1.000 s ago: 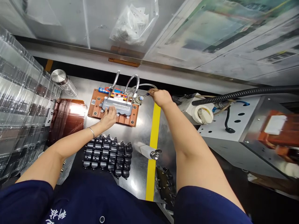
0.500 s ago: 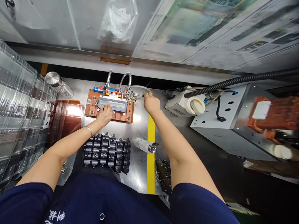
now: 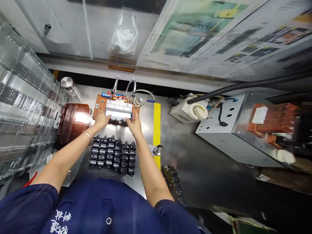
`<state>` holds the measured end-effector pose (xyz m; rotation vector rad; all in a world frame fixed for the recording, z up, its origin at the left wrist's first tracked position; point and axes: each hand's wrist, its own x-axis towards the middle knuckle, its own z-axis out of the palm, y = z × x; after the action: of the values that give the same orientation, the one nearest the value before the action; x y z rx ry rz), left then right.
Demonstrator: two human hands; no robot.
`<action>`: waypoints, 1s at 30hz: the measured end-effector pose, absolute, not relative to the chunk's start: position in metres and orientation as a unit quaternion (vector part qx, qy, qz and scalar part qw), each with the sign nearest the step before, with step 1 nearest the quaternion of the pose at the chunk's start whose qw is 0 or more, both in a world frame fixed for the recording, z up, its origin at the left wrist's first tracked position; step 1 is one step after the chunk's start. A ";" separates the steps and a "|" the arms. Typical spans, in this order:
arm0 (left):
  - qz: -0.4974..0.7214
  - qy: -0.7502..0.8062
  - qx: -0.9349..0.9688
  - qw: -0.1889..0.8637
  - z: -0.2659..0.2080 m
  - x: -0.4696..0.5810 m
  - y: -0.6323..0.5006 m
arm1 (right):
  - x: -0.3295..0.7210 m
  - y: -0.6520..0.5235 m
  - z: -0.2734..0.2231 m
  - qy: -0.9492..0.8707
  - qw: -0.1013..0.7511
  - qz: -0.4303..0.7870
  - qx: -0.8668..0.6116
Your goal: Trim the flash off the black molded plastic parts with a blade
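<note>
The right hand [image 3: 135, 125] has left the lever [image 3: 150, 101]; it and the left hand [image 3: 101, 121] clasp an oblong part [image 3: 119, 113] over the slab-like fixture [image 3: 97, 112].

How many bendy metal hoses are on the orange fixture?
2. One hose rises at the back of the orange fixture; the other hose arches up to its right. More could be hidden.

Two hands [image 3: 101, 121] [image 3: 135, 125]; one orange fixture [image 3: 102, 105]
</note>
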<state>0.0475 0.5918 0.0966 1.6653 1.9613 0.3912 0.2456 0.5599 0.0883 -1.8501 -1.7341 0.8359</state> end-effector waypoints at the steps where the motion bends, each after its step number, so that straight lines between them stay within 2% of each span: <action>1: 0.152 0.719 0.620 0.275 0.099 0.043 0.573 | 0.244 0.544 0.091 -0.605 0.267 0.323 -0.677; 3: 0.184 0.693 0.637 0.282 0.105 0.031 0.530 | 0.243 0.511 0.097 -0.541 0.349 0.362 -0.674; 5: 0.259 0.634 0.683 0.255 0.114 0.016 0.488 | 0.239 0.480 0.107 -0.524 0.386 0.383 -0.655; 7: 0.335 0.552 0.735 0.206 0.124 0.000 0.458 | 0.229 0.454 0.120 -0.546 0.374 0.394 -0.637; 10: 0.384 0.450 0.792 0.151 0.139 -0.018 0.435 | 0.205 0.431 0.142 -0.571 0.351 0.387 -0.633; 14: 0.414 0.365 0.828 0.097 0.159 -0.038 0.428 | 0.186 0.427 0.167 -0.530 0.374 0.286 -0.706; 15: 0.415 0.356 0.833 0.084 0.165 -0.042 0.426 | 0.185 0.430 0.172 -0.533 0.362 0.267 -0.717; 17: 0.406 0.345 0.844 0.067 0.174 -0.049 0.421 | 0.182 0.434 0.181 -0.581 0.284 0.267 -0.715; 19: 0.378 0.337 0.860 0.063 0.181 -0.054 0.413 | 0.170 0.431 0.190 -0.645 0.173 0.302 -0.681; 21: 0.336 0.345 0.874 0.060 0.190 -0.059 0.403 | 0.147 0.416 0.200 -0.694 0.113 0.360 -0.613; 24: 0.284 0.377 0.880 0.051 0.217 -0.072 0.387 | 0.113 0.380 0.219 -0.716 0.153 0.542 -0.413; 27: 0.246 0.412 0.876 0.034 0.272 -0.105 0.384 | 0.105 0.363 0.231 -0.631 0.191 0.716 -0.231; 30: 0.224 0.557 0.798 -0.052 0.341 -0.161 0.406 | 0.107 0.377 0.226 -0.617 0.247 0.700 -0.262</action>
<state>-0.1608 0.4056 0.3412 2.5941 1.8085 0.7266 0.1069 0.3765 0.2256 -0.7141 -1.6837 1.9080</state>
